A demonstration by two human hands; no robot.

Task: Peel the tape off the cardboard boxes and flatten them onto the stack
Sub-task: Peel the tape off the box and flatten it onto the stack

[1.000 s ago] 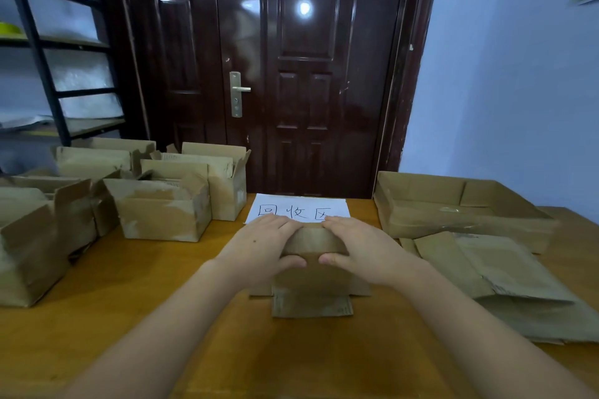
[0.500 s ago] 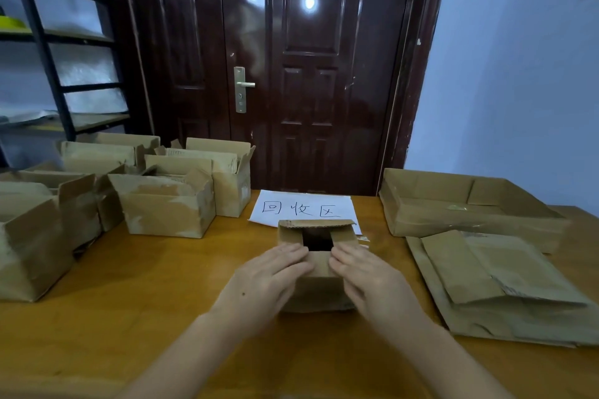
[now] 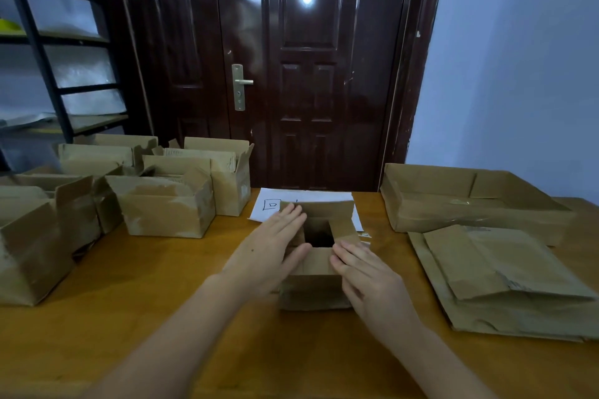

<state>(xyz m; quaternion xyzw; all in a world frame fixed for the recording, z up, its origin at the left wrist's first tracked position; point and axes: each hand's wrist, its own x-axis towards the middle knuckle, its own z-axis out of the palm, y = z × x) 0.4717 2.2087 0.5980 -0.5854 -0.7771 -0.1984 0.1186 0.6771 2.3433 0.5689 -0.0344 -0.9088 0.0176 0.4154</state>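
Left hand (image 3: 272, 249) now farther forward, both flat, unclenched on small box (image 3: 316, 282), right hand (image 3: 366, 282) near-right

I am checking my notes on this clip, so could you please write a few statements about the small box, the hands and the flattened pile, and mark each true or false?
1. The small box between the hands has its top open. True.
2. The left hand lies on the box's left flap. True.
3. The flattened stack lies left of the box. False: it lies to the right.
4. The white sheet lies on top of the box. False: it lies on the table behind it.
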